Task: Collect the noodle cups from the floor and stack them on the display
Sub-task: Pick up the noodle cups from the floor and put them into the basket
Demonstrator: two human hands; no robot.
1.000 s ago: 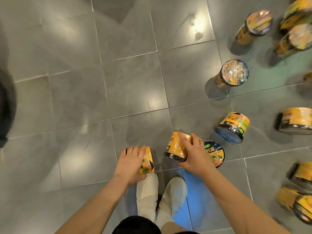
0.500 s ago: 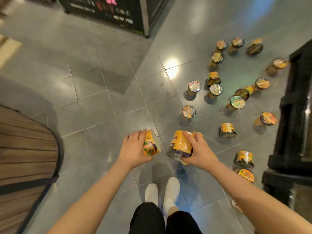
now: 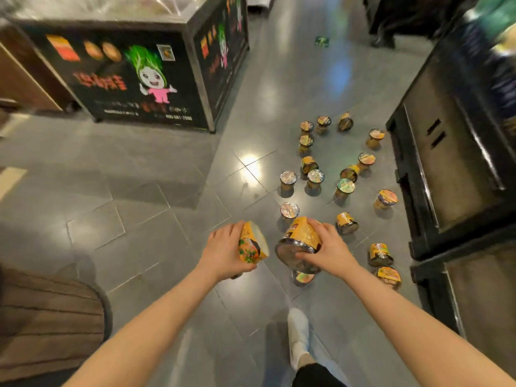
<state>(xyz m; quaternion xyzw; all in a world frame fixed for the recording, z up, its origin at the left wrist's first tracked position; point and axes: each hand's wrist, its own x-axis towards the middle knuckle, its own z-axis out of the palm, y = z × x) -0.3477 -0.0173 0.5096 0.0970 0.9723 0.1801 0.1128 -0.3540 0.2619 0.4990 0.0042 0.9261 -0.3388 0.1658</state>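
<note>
A grey tiled floor (image 3: 139, 208) fills most of the view. At eleven o'clock a black display cabinet (image 3: 134, 79) printed with a green-haired cartoon figure is seen, and a dark shelving unit (image 3: 452, 152) runs along three o'clock. A curved wooden-slatted fixture (image 3: 47, 317) is cut off at eight o'clock. A white shoe (image 3: 298, 333) is planted at six o'clock. Near the centre, a yellow noodle cup (image 3: 252, 243) is gripped on its side by the left hand (image 3: 223, 252), the fingers curled over its wall. Just beside it, at about four o'clock from centre, a second noodle cup (image 3: 300, 240) is held tilted, lid toward the camera, by the right hand (image 3: 332, 251), thumb under the rim and fingers wrapped over the top. The two held cups are apart. Scattered noodle cups (image 3: 315, 177), some upright and some tipped, are spread over the floor toward two o'clock.
</note>
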